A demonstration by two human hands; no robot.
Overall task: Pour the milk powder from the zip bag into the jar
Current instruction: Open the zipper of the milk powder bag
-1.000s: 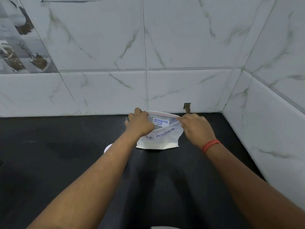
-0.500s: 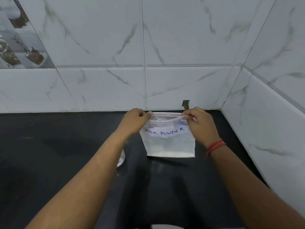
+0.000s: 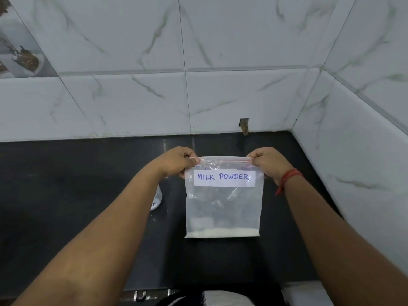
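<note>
A clear zip bag point(image 3: 224, 208) labelled "MILK POWDER" hangs upright above the black counter point(image 3: 66, 184). A thin layer of white powder lies along its bottom edge. My left hand point(image 3: 176, 162) pinches the bag's top left corner at the red zip strip. My right hand point(image 3: 268, 162), with a red thread at the wrist, pinches the top right corner. The zip strip is stretched straight between them. The clear jar point(image 3: 157, 198) stands on the counter left of the bag, mostly hidden behind my left forearm.
White marble-look tiled walls close the back and right side, meeting in a corner at the far right. A small notch point(image 3: 244, 125) sits in the back wall's base. The counter's front edge runs along the bottom.
The bag was crumpled low on the counter between my hands; now it is lifted, pulled flat and hangs upright by its two top corners, closer to me.
</note>
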